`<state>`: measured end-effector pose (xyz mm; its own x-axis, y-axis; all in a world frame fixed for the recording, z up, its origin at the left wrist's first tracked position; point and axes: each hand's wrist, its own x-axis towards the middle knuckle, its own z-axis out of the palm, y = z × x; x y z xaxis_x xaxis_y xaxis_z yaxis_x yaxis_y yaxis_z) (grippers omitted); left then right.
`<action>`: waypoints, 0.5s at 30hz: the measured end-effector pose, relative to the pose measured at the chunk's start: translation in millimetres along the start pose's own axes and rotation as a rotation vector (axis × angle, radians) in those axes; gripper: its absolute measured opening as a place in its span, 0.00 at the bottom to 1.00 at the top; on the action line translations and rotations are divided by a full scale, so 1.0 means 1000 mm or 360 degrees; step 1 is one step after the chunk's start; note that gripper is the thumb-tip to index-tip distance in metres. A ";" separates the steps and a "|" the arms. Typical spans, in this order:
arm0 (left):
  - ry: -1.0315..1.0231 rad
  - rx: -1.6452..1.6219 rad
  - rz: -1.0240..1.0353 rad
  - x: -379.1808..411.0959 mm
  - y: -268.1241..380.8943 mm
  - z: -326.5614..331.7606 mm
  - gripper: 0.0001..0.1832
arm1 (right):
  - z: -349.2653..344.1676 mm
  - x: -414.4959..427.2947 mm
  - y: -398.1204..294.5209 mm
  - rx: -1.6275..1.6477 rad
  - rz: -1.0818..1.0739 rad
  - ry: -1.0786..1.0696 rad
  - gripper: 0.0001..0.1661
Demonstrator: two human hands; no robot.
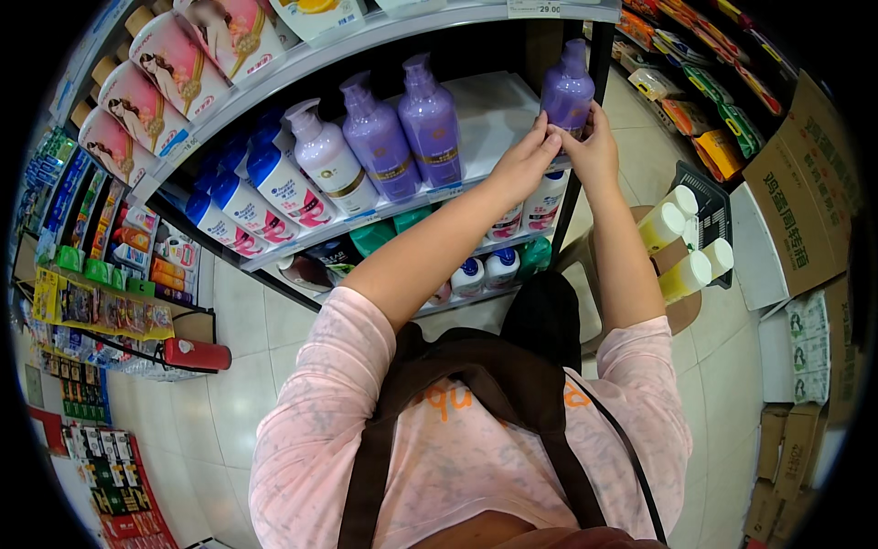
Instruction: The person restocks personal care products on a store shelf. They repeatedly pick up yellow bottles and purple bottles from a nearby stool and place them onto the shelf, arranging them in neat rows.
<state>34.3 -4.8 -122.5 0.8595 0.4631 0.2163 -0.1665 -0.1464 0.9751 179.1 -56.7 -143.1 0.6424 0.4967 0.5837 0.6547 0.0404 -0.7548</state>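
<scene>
Both my hands are around the lower part of a purple pump bottle (pixel 568 89) at the right end of a store shelf (pixel 490 113). My left hand (pixel 528 161) grips its left side, and my right hand (pixel 595 147) grips its right side. The bottle stands upright; its base is partly hidden by my fingers. Further left on the same shelf are two more purple pump bottles (pixel 431 127), a white pump bottle (pixel 336 161) and several white Head & Shoulders bottles (pixel 288 182) with blue caps.
Pink packs (pixel 175 65) line the shelf above; more bottles (pixel 501 266) fill the one below. To my right, a dark basket (pixel 713 199) holds several yellow bottles (pixel 662 226) on a stool (pixel 686 312), near a cardboard box (pixel 799 199). A red cylinder (pixel 199 355) juts from the left display.
</scene>
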 end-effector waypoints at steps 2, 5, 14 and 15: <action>-0.0009 0.0015 0.0001 0.001 0.001 0.000 0.40 | 0.004 -0.003 0.000 0.0013 0.0047 0.0064 0.41; -0.0004 0.0066 -0.0076 0.000 0.005 -0.001 0.40 | 0.006 -0.006 -0.002 -0.0050 0.0076 0.0107 0.40; -0.0057 -0.0024 0.0006 0.003 -0.001 -0.005 0.40 | 0.013 -0.015 0.003 -0.0127 -0.0090 0.0293 0.40; -0.0054 -0.0016 -0.0017 0.003 0.002 -0.003 0.40 | 0.012 -0.015 0.005 -0.0105 -0.0099 0.0296 0.40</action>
<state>34.6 -1.0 -120.1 0.8772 0.4347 0.2041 -0.1619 -0.1325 0.9779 167.5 -53.7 -159.2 0.6583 0.3259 0.6785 0.7161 0.0063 -0.6979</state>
